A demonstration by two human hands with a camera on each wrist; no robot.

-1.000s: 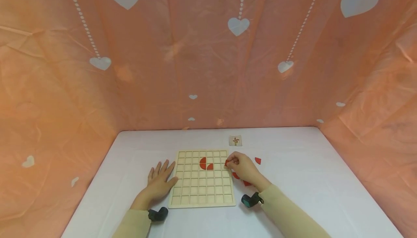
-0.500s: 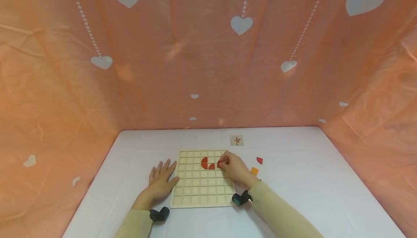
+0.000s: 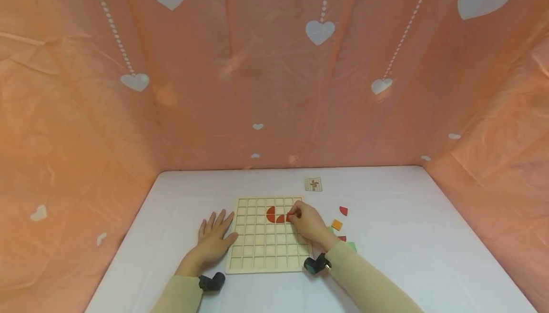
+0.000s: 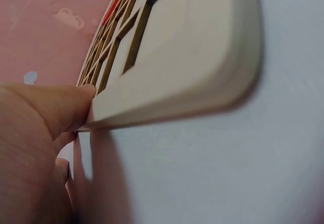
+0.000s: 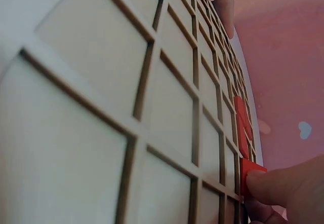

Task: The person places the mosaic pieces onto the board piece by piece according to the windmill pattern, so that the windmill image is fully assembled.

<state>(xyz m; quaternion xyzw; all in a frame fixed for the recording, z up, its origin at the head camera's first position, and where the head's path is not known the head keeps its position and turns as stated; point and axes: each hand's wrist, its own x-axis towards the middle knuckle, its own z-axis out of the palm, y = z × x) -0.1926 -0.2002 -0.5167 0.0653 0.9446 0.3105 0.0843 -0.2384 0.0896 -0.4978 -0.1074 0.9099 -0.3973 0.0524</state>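
A pale wooden grid board [image 3: 257, 251] lies on the white table in the head view. My right hand [image 3: 310, 223] pinches a small red piece [image 5: 248, 176] between thumb and fingers, low over the board's right part. In the right wrist view this piece is down at the grid, partly covered by the thumb. Just left of it sit other red pieces: a rounded pair [image 3: 271, 214] forming a half disc, and a curved-edged piece [image 3: 280, 219]. Fingers spread, my left hand [image 3: 210, 247] rests at the board's left side, its thumb touching the edge.
Behind the board lies a small patterned card [image 3: 313, 184] with a pinwheel-like picture. To the right are a red piece [image 3: 344, 211], an orange square [image 3: 337, 225], another red piece [image 3: 341, 238] and a green piece [image 3: 352, 246], partly behind my right forearm.
My right hand has carried the red piece left from the board's right edge onto the grid. The orange and green pieces have come into sight. My left hand has stayed at the board's side.
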